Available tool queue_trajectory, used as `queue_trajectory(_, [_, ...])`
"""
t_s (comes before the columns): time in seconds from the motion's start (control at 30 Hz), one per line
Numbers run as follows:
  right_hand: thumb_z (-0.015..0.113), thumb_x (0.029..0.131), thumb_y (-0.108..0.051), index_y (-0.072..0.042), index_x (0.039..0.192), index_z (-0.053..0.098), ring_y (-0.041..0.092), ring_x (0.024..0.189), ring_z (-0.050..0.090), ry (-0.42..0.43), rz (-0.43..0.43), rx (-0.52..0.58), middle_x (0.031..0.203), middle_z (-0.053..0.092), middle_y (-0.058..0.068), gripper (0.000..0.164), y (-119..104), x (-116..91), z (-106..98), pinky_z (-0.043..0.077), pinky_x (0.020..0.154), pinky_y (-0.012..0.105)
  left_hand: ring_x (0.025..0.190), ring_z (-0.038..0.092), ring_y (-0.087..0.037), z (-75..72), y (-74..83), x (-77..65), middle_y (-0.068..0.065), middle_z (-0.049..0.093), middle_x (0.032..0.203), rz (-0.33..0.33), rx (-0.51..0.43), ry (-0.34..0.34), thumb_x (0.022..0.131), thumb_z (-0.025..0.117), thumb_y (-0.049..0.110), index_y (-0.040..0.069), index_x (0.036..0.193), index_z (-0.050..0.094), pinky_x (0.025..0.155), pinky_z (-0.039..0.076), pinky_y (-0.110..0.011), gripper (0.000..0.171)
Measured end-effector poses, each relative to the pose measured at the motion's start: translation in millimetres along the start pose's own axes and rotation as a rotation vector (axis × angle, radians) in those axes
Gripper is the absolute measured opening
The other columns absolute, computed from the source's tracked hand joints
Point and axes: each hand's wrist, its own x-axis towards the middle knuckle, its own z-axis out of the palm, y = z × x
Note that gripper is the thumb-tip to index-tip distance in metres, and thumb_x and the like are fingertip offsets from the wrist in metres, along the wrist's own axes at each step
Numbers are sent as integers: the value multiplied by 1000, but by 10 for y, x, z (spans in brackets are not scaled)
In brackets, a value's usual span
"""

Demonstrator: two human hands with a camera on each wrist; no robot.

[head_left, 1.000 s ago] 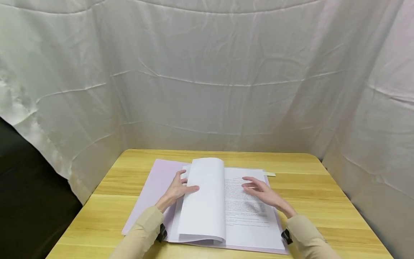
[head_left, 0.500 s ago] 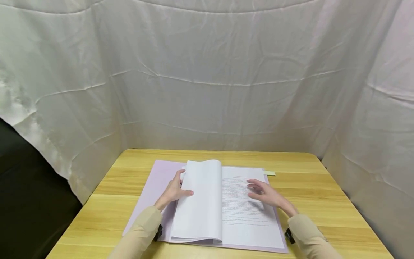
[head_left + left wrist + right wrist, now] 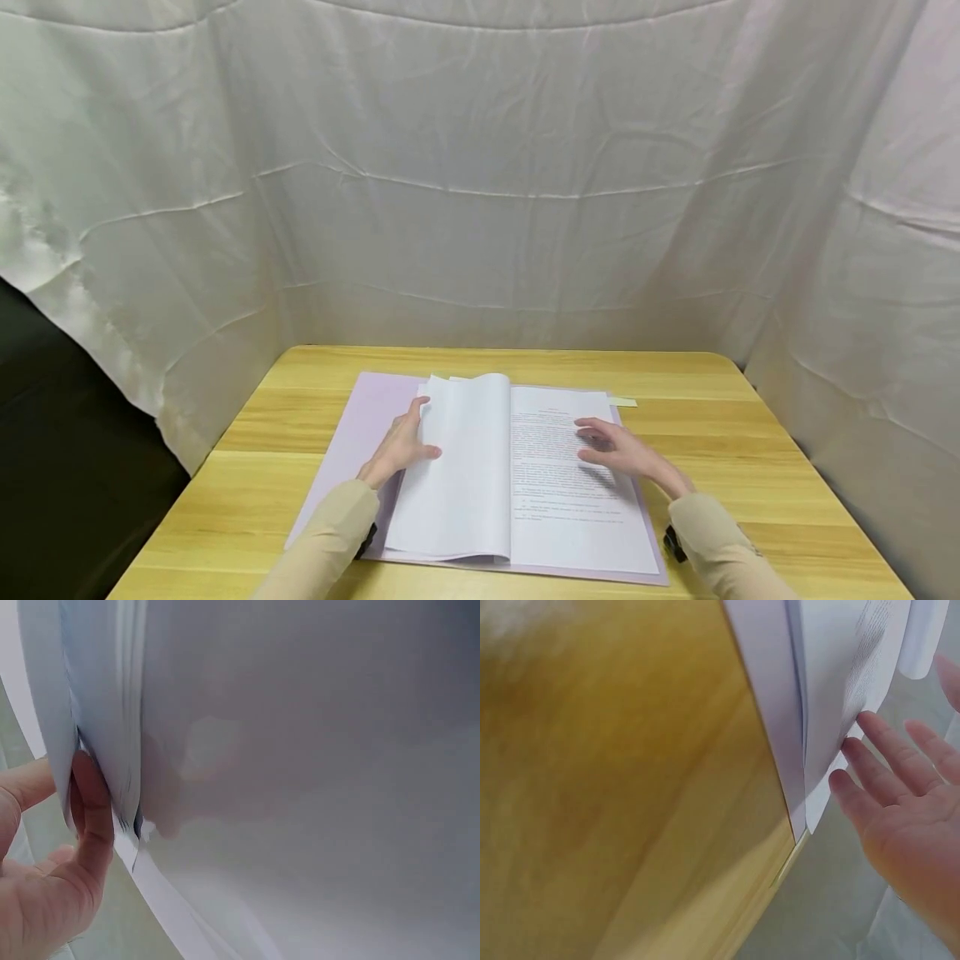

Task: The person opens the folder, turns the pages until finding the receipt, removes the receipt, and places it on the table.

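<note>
White sheets of paper (image 3: 457,475), turned over to the left, curve up from the middle of an open lilac folder (image 3: 372,408). My left hand (image 3: 397,446) is at their left edge, thumb on the upper side. In the left wrist view, the left hand (image 3: 56,877) has a sheet (image 3: 49,690) between its fingers, beside a thicker stack of pages (image 3: 112,697). Over the printed page (image 3: 555,500) on the right, my right hand (image 3: 622,450) hovers with loosely bent fingers and holds nothing. The right wrist view shows its fingertips close to the paper's edge.
A pale yellow tab (image 3: 624,402) sticks out past the folder's upper right. Everything lies on a wooden table (image 3: 750,467) near its front edge. Grey-white cloth (image 3: 480,192) hangs behind and at both sides, with something black at lower left.
The turned sheets have shifted left and lie flatter, and the left hand has moved slightly left with them. My right hand has drawn back a little to the right.
</note>
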Motion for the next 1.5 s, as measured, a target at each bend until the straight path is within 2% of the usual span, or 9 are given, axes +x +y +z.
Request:
queue_trajectory(0.23, [66,98,-23,8,140,49,49,126,57,39,1,-2,132,62,29,55,34,32,-22,45,106,64,130,48,-51,44,10,-6,-35,47,142,-24,44,4,71,86,1,-4,148,36,110,41,-63,92])
queue_trajectory(0.33, [66,97,-20,9,138,50,50,127,55,72,12,9,131,62,30,53,59,65,-41,43,108,66,127,46,-46,55,29,-19,-32,41,143,3,67,-4,72,85,1,-4,148,38,108,43,-61,89])
queue_trajectory(0.47, [66,97,-17,8,138,51,53,133,49,118,58,7,134,60,31,51,124,134,-70,38,112,68,138,38,-48,59,40,-29,-30,37,151,81,76,-54,77,79,-3,-6,146,40,115,36,-63,80])
queue_trajectory(0.63, [67,94,-12,8,134,55,52,134,48,217,88,-78,135,60,30,47,221,284,-86,35,114,66,144,35,-50,55,13,-39,-31,40,152,234,53,-197,84,61,-15,-9,145,39,120,29,-63,65])
queue_trajectory(0.83, [67,93,-10,8,137,53,54,136,43,283,135,-99,141,53,33,49,249,421,-115,31,117,67,144,35,-49,57,-30,-20,-31,44,151,374,54,-294,81,46,-22,-12,146,37,118,30,-63,66])
queue_trajectory(1.03, [65,95,-11,11,137,51,56,137,40,286,148,-142,144,49,36,49,256,488,-173,31,116,68,149,29,-48,66,-55,-1,-29,36,157,333,34,-358,88,48,-12,-8,151,32,122,25,-62,65])
queue_trajectory(1.2, [65,95,-13,12,137,50,56,137,40,254,171,-149,143,48,37,52,293,506,-213,31,116,67,150,27,-47,71,-48,4,-26,33,160,255,-7,-413,96,61,12,-2,154,31,123,23,-63,67])
queue_trajectory(1.37, [67,93,-12,15,138,48,57,136,41,228,203,-117,143,47,39,56,305,527,-256,33,116,66,150,30,-43,78,-14,6,-22,34,161,211,8,-425,92,73,35,3,155,32,124,25,-61,82])
queue_trajectory(1.5, [67,92,-13,17,139,45,57,135,43,203,228,-109,143,46,41,60,289,554,-291,36,115,65,150,31,-42,68,3,4,-21,35,161,207,16,-424,88,78,37,4,155,33,123,27,-61,88])
